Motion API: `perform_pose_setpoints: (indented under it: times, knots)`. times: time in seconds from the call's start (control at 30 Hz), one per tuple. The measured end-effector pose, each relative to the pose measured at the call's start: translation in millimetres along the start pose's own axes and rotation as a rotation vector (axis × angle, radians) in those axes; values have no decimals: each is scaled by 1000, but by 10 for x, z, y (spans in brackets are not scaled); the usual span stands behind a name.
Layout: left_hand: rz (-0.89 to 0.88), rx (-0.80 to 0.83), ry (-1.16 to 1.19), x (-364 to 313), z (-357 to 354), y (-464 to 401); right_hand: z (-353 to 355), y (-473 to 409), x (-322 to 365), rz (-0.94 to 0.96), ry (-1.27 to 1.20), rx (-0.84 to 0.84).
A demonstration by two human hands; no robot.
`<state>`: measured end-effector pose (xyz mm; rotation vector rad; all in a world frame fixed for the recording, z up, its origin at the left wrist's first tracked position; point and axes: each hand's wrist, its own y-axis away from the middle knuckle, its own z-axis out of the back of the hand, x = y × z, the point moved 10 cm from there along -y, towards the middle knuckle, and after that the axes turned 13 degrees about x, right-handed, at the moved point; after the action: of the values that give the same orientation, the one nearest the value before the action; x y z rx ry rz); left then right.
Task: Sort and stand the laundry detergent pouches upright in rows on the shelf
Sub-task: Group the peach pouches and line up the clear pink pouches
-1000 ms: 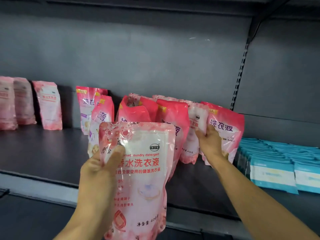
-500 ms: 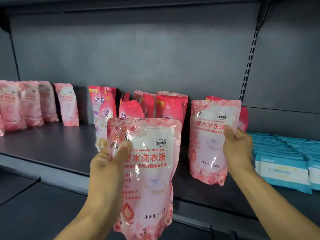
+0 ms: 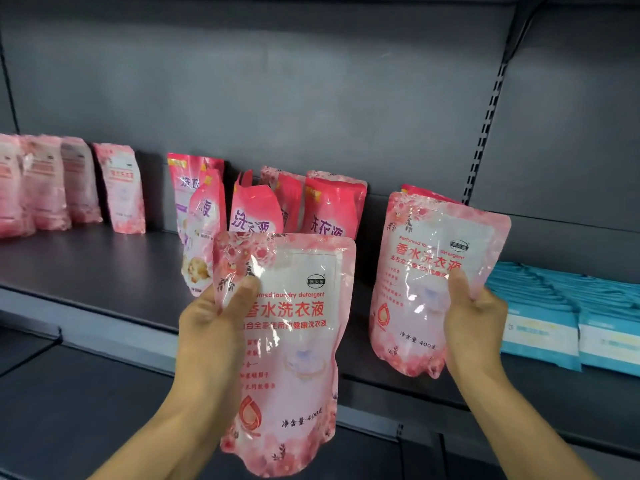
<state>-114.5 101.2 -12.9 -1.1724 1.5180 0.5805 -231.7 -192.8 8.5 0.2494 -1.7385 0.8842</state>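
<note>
Fingers first: the left hand point(image 3: 211, 327) grips a pale pink pouch point(image 3: 291, 355) by its left edge, thumb pressed flat across the front near the top, the other fingers curled out of sight behind. That pouch hangs upright in front of the shelf point(image 3: 86, 271), label facing the camera, its bottom well below the shelf's front lip. Over on the right hand point(image 3: 476, 327), the thumb clamps the front of a second pale pink pouch point(image 3: 429, 282) at its right edge, fingers wrapped behind it. This second pouch is tilted a touch to the right and held up over the shelf; whether its base touches the shelf I cannot tell.

Behind the two held pouches, a loose cluster of red pouches point(image 3: 332, 209) leans against the grey back panel point(image 3: 311, 98), some upright, some slumped against one another, with a pouch with purple print point(image 3: 194, 209) at the cluster's left end. Another red pouch peeks out just behind the one in the right hand. Farther left along the shelf, a row of pale pink pouches point(image 3: 69, 185) stands upright against the back. Off to the right, stacks of blue and white packets point(image 3: 568, 313) lie in rows on the same shelf.
</note>
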Motion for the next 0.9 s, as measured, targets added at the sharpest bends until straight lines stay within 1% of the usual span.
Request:
perform_pose_setpoints:
  times: [0.1, 0.2, 0.33, 0.43, 0.67, 0.9]
  knots:
    - [1, -22, -12, -29, 110, 30, 51, 164, 90, -11, -87, 1]
    - [-14, -49, -8, -94, 241, 71, -57, 344, 224, -35, -159, 60]
    - [-38, -69, 18, -202, 458, 131, -434, 575, 306, -92, -206, 158]
    - [-61, -77, 28, -318, 726, 172, -788, 737, 336, -109, -216, 188]
    - [-90, -92, -15, -646, 1754, 205, -1690, 1174, 430, -94, -234, 216]
    - [-55, -58, -52, -988, 2865, 199, -2702, 1692, 407, -118, -255, 141]
